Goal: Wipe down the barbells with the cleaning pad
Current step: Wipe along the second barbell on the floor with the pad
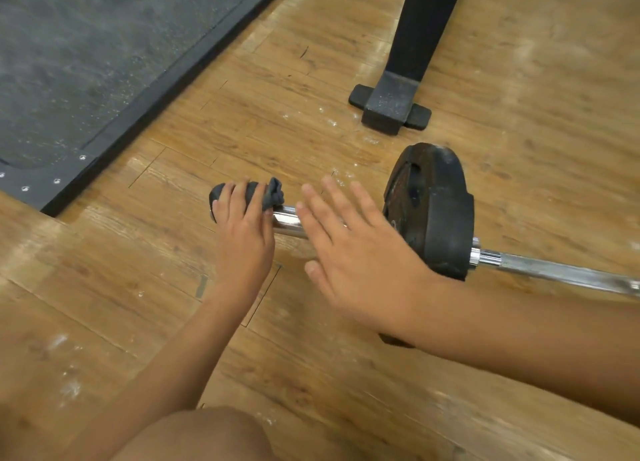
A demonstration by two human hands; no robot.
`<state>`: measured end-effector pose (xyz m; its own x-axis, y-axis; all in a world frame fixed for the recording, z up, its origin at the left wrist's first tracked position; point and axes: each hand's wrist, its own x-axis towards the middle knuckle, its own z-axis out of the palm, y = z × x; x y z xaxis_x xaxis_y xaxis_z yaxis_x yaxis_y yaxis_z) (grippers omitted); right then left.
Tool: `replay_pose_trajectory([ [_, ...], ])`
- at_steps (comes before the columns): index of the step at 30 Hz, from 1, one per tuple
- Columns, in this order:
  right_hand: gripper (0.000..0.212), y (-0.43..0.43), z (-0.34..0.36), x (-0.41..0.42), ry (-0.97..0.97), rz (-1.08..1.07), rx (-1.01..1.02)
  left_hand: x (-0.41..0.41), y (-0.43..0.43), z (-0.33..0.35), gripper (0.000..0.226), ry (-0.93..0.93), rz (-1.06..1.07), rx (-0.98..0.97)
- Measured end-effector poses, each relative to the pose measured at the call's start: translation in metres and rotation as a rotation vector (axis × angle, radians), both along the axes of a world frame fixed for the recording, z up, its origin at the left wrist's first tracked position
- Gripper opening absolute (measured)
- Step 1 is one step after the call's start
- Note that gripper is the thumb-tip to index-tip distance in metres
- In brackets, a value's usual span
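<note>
Barbell [289,219] lies on the wooden floor [311,391] across the middle of the head view. Its chrome sleeve points to the centre left and its shaft runs off the right edge. A dark weight plate [443,214] sits on the sleeve at centre right.

The cleaning pad [272,193] is bunched over the sleeve's free end. The left hand [244,238] grips it there, fingers curled over the top. The right hand [360,256] is flat with straight, spread fingers, over the sleeve just beside the plate. Blur hides whether it touches the metal.

The likely risks:
- **Rolling:** the bar rests on a round plate, so a hard wipe could roll it across the floor if the right hand is not pressing down.
- **Slipping:** the pad sits at the very tip and could slide off.
- **Pinching:** fingers near the plate could get caught.

No container shows in this view. There is only a grey rubber mat [86,62] at the upper left and a black rack foot [389,105] at the upper centre.
</note>
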<state>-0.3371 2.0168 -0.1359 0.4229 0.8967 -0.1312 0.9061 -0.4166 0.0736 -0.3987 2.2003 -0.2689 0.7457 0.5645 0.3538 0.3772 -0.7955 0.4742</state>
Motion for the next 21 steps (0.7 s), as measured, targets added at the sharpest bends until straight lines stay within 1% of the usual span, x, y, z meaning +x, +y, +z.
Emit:
replay_pose_trajectory([
  [2,0.070,-0.027,0.020,0.023,-0.092,-0.058,-0.012,-0.002,-0.009,0.000,0.045,-0.007,-0.042,0.000],
  [4,0.073,-0.049,0.028,0.047,-0.179,-0.119,-0.088,-0.003,-0.023,-0.007,0.047,-0.001,-0.142,0.053],
  [5,0.073,-0.057,0.028,0.055,-0.172,-0.114,-0.114,-0.003,-0.027,-0.010,0.047,0.008,-0.200,0.080],
  [7,0.070,-0.066,0.023,0.063,-0.090,-0.071,-0.084,0.000,-0.021,-0.012,0.046,0.007,-0.276,0.117],
  [8,0.068,-0.066,0.021,0.064,-0.061,-0.055,-0.046,0.000,-0.014,-0.011,0.046,0.003,-0.260,0.108],
  [11,0.063,-0.064,0.018,0.063,-0.046,-0.083,0.049,-0.006,0.007,-0.004,0.045,-0.016,-0.099,0.012],
  [13,0.062,-0.063,0.017,0.061,-0.038,-0.095,0.081,-0.010,0.005,-0.001,0.046,-0.017,-0.058,0.028],
  [14,0.062,-0.063,0.016,0.061,-0.035,-0.095,0.100,-0.010,0.000,-0.002,0.046,-0.009,-0.078,0.052],
  [18,0.064,-0.064,0.014,0.062,-0.030,-0.093,0.142,-0.008,-0.009,-0.011,0.046,0.041,-0.272,0.145],
  [19,0.065,-0.064,0.014,0.063,-0.036,-0.094,0.144,-0.007,-0.003,-0.009,0.046,0.046,-0.284,0.150],
  [21,0.069,-0.062,0.014,0.067,-0.034,-0.111,0.150,-0.001,0.011,-0.004,0.046,0.050,-0.229,0.118],
])
